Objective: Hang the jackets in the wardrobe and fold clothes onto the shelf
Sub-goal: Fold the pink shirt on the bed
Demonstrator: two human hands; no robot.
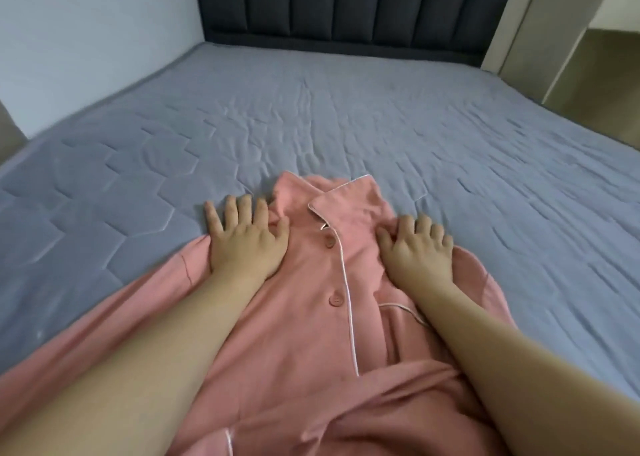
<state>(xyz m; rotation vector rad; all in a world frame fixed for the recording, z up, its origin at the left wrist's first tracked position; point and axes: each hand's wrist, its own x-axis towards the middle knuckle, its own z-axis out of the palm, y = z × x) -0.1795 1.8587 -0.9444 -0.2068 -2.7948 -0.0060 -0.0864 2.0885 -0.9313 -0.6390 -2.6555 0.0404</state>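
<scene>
Pink pyjama shirt (332,303) lies button-side up on the bed (381,116), between and under both hands. Left hand (244,239) flat, fingers spread, half on a shoulder, half on the sheet. Right hand (417,247) flat on the other shoulder, gripping nothing. Best: smooth outward from the placket before folding. Collar points away from the hands; long axis runs back toward the wrists
</scene>
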